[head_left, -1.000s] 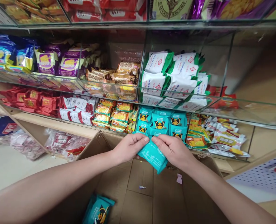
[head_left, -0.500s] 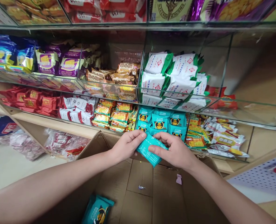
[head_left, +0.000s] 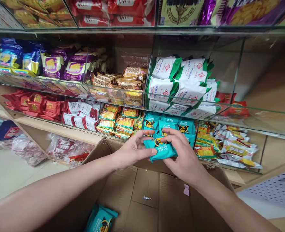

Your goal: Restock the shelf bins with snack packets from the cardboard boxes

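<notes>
Between my two hands is a teal snack packet (head_left: 162,152) with a black and gold emblem on its upper side. My left hand (head_left: 138,145) grips its left end, thumb over the front. My right hand (head_left: 179,146) is closed around the right end, with the fingers over the top. Just behind them, matching teal packets (head_left: 169,124) are stacked in a compartment of the lower shelf, partly covered by my hands. Below my hands stands an open cardboard box (head_left: 146,183). Another teal packet (head_left: 101,218) lies inside it at the lower left, cut off by the frame.
White and green packets (head_left: 186,85) fill the shelf above, behind a clear glass front. Yellow-orange packets (head_left: 120,120) sit left of the teal stack, white and yellow packets (head_left: 237,145) to its right. Bagged goods (head_left: 67,148) lie low at left. A pink scrap (head_left: 186,190) is in the box.
The teal packet has been turned over: its printed back showed before, and its emblem side shows now. Both hands have shifted their hold on it. The view has moved slightly.
</notes>
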Available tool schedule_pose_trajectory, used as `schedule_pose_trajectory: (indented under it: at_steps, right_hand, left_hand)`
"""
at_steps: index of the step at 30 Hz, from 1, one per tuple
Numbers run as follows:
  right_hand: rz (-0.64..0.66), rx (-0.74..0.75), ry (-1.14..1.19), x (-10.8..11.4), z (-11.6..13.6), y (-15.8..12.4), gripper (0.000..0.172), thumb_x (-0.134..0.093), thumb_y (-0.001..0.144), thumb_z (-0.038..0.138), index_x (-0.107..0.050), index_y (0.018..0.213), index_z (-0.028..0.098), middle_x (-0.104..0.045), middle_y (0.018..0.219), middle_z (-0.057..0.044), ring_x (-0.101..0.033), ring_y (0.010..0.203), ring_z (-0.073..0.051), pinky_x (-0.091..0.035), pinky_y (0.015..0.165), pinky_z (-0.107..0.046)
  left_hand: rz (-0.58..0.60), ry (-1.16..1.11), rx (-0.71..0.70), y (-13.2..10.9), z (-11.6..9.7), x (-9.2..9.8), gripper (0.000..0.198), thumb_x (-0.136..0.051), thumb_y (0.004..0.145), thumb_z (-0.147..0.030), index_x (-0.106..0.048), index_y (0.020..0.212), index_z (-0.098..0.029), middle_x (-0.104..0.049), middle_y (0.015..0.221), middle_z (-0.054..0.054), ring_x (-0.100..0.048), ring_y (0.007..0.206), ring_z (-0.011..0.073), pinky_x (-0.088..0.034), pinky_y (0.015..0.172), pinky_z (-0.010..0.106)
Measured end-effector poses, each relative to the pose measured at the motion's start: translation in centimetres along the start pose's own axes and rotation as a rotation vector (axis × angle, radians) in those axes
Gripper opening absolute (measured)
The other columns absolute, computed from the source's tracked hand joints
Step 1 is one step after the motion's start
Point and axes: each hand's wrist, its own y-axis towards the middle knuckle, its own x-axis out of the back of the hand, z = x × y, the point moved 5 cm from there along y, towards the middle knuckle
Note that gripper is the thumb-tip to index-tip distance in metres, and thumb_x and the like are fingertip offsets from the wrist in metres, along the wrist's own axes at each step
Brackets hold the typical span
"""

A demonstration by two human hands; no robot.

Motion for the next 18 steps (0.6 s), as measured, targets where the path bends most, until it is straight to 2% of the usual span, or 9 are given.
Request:
schedule_pose_trajectory:
  at_steps: [2,4,6,11,13,16,18]
  right_hand:
    - [0.043,-0.067,0.013,-0.3,-0.6,0.0,0.051,-0.048,0.066,0.008,-0.040,0.114,0.022,-0.035,0.129,-0.011,-0.033,0.121,-0.025,-0.040,0.091,-0.044]
    - [0.075,-0.130,0.061,-0.5,-1.3,-0.1,0.061,-0.044,0.066,0.007,-0.032,0.124,0.024,-0.034,0.130,-0.010,-0.034,0.121,-0.023,-0.046,0.086,-0.039]
    - [0.066,-0.169,0.115,-0.5,-1.8,-0.1,0.059,-0.041,0.070,0.008,-0.031,0.126,0.025,-0.038,0.127,-0.009,-0.040,0.116,-0.021,-0.050,0.079,-0.035]
    - [-0.025,-0.281,0.181,0.2,-2.8,0.1,0.034,-0.049,0.077,0.024,-0.048,0.111,0.023,-0.049,0.116,-0.010,-0.054,0.096,-0.020,-0.052,0.072,-0.035]
    - [-0.029,-0.370,0.261,0.2,-3.3,0.1,0.034,-0.053,0.076,0.033,-0.049,0.109,0.022,-0.054,0.110,-0.010,-0.056,0.093,-0.020,-0.052,0.072,-0.036]
    - [0.028,-0.461,0.509,-0.9,-3.6,0.1,0.049,-0.058,0.072,0.040,-0.042,0.114,0.020,-0.056,0.109,-0.011,-0.056,0.095,-0.020,-0.052,0.073,-0.035]
    - [0.084,-0.472,0.608,-1.6,-3.4,0.0,0.051,-0.059,0.071,0.041,-0.041,0.114,0.020,-0.057,0.108,-0.011,-0.057,0.095,-0.020,-0.052,0.072,-0.034]
  left_hand:
    - [-0.012,0.036,-0.071,0.1,-0.1,0.2,0.057,-0.071,0.061,-0.016,-0.044,0.110,-0.021,-0.052,0.105,0.004,-0.057,0.083,0.0126,-0.048,0.070,0.026]
    - [-0.031,0.100,-0.120,0.3,-0.2,0.7,0.059,-0.070,0.061,-0.015,-0.043,0.112,-0.023,-0.050,0.107,0.004,-0.056,0.084,0.0127,-0.047,0.072,0.026]
    - [-0.080,0.174,-0.169,0.6,-0.7,1.4,0.060,-0.068,0.062,-0.015,-0.041,0.114,-0.023,-0.049,0.107,0.004,-0.055,0.083,0.0122,-0.047,0.071,0.026]
    - [-0.201,0.263,-0.301,1.2,-2.3,3.2,0.061,-0.066,0.063,-0.014,-0.038,0.116,-0.022,-0.048,0.104,0.004,-0.054,0.084,0.0123,-0.046,0.070,0.023]
    - [-0.227,0.235,-0.314,1.2,-2.3,3.3,0.058,-0.068,0.062,-0.015,-0.040,0.113,-0.022,-0.048,0.105,0.004,-0.054,0.084,0.0124,-0.046,0.070,0.023]
    - [-0.152,0.195,-0.272,1.0,-1.4,2.2,0.049,-0.069,0.062,-0.018,-0.044,0.104,-0.021,-0.048,0.104,0.003,-0.054,0.083,0.0120,-0.046,0.070,0.024]
    - [-0.089,0.254,-0.254,0.7,-0.9,1.3,0.041,-0.068,0.063,-0.020,-0.045,0.098,-0.020,-0.049,0.101,0.003,-0.053,0.083,0.0121,-0.046,0.071,0.025]
